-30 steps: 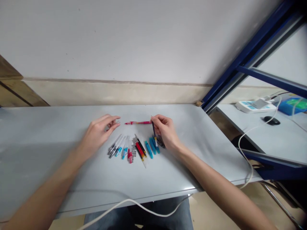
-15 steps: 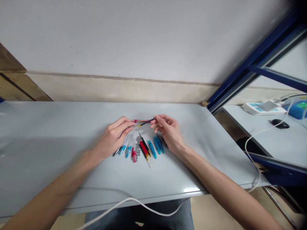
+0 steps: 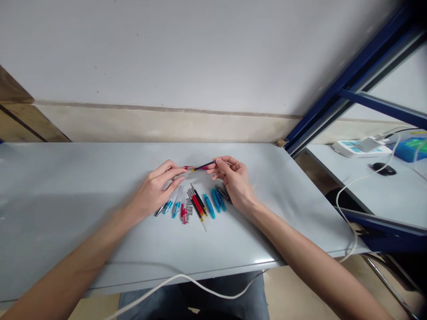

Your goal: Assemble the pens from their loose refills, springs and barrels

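A dark pen refill (image 3: pixel 204 166) with a yellow band slants between my hands, just above the table. Thumb and fingers of my right hand (image 3: pixel 233 178) pinch its upper end. Its pale, see-through lower end reaches the fingertips of my left hand (image 3: pixel 163 182), which are closed in a pinch; what they hold is too clear and small to make out. Partly hidden behind the refill lies a red pen (image 3: pixel 187 167). Below my hands are several red and black refills (image 3: pixel 196 204), blue pen barrels (image 3: pixel 209 206), clear-and-blue pen parts (image 3: pixel 176 209) and red pen parts (image 3: pixel 183 214).
Grey pieces (image 3: pixel 189 209) lie beside the red parts. The light table (image 3: pixel 66 222) meets a wall at the back and a blue frame (image 3: pixel 313 106) at right. A white cable (image 3: pixel 180 276) crosses the front edge. A black mouse (image 3: pixel 383 169) sits on the other table.
The refill's lower end has come nearer my left fingers, and the refill lies a little flatter. The whole view has shifted slightly. The pen parts on the table stay put.
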Action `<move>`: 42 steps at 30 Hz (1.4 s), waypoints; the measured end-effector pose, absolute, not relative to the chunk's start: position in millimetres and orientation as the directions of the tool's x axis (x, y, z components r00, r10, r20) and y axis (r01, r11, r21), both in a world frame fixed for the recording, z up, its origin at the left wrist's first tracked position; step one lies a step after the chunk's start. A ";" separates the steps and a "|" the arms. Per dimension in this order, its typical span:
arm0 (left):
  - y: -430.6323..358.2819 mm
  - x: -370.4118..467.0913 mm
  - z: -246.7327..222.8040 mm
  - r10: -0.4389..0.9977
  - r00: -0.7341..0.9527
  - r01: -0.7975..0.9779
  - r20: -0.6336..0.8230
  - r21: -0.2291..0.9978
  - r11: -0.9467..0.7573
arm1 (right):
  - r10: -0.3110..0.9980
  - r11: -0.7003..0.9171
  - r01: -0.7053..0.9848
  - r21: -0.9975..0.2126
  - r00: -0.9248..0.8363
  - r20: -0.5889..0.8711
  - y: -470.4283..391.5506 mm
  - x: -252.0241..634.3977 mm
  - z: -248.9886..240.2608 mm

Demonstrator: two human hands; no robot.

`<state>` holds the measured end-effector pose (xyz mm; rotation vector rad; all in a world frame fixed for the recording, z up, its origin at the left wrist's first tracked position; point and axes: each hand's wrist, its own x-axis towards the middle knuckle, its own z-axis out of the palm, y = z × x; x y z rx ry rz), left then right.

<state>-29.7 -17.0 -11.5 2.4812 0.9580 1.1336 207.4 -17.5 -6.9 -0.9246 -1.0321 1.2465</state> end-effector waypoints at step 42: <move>-7.4 -32.6 -26.8 0.852 0.352 0.753 0.387 0.423 -0.503 | 0.736 0.612 0.568 -0.551 -0.664 0.132 -47.2 194.9 -0.6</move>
